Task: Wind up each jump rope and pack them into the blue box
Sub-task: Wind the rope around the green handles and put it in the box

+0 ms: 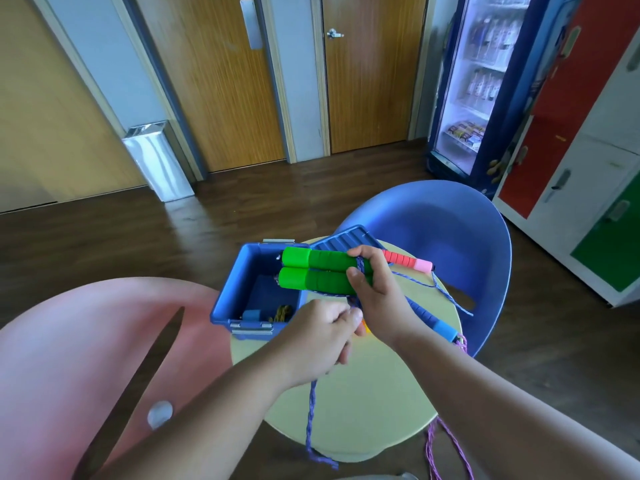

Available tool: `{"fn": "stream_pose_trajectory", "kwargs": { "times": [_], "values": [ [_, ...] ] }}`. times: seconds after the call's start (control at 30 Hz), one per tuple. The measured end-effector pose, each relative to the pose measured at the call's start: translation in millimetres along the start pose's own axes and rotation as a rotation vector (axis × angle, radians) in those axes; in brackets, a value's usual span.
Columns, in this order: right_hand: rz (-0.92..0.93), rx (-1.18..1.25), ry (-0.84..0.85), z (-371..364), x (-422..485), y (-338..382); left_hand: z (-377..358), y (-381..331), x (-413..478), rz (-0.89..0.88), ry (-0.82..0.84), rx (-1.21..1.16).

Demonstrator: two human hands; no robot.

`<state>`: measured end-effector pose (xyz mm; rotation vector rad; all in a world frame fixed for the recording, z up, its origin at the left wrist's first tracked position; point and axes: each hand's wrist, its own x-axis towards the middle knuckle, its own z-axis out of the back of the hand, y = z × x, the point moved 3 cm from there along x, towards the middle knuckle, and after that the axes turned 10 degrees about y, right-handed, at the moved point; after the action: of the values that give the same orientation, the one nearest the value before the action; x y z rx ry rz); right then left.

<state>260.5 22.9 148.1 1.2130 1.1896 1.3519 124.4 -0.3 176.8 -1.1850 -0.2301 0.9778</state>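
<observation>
**Over the round table: green handles gripped, rope end hanging off the edge**

At the near edge of my view, both forearms come in from below. A blue-purple rope (311,414) hangs off the rim of the pale yellow-green table (363,403), its frayed end dangling below the tabletop. A magenta rope (446,441) trails off the right side and is cut off by the frame. A pink chair (69,341) fills the lower left.

Further up, my left hand (320,336) is curled into a loose fist on the blue-purple rope. Its fingertips are turned away, so I cannot see exactly how it pinches. Something orange-yellow shows just past its knuckles, too covered to identify.

My right hand (377,292) is wrapped around the pair of green handles (315,273), which lie side by side above the table. A few turns of the rope cross them under my fingers, and how many I cannot count.

Right of that wrist, a blue handle (433,320) lies on the table, partly hidden by my arm. A pink handle (407,261) pokes out behind my right hand.

The blue box (242,289) stands open on the table's left side, half covered by the green handles, and a yellowish rope (282,313) is barely visible inside. Its lid (346,237) leans behind the box.

Beyond stand a blue chair (450,220), a drinks fridge (485,81), lockers (588,133) and wooden doors (370,81).
</observation>
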Motion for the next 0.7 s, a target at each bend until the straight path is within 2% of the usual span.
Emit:
{"fn": "stream_pose_trajectory", "kwargs": {
  "times": [0.17,0.33,0.4,0.53,0.63,0.7],
  "values": [
    [0.089,-0.034,0.107,-3,-10,1,50,-24,2,-0.108,-0.135,0.081],
    [0.209,-0.1,0.038,-6,-22,10,88,-51,2,-0.161,-0.211,0.551],
    [0.236,-0.141,0.009,-8,-24,13,94,-63,2,-0.15,-0.206,0.699],
    [0.348,-0.181,-0.004,-7,-32,21,97,-80,3,-0.154,-0.142,0.78],
    [0.409,-0.285,0.07,-5,-36,27,97,-84,7,-0.116,-0.111,0.796],
    [0.351,-0.299,0.149,-5,-35,25,95,-83,10,-0.071,-0.085,0.808]
  ]
}}
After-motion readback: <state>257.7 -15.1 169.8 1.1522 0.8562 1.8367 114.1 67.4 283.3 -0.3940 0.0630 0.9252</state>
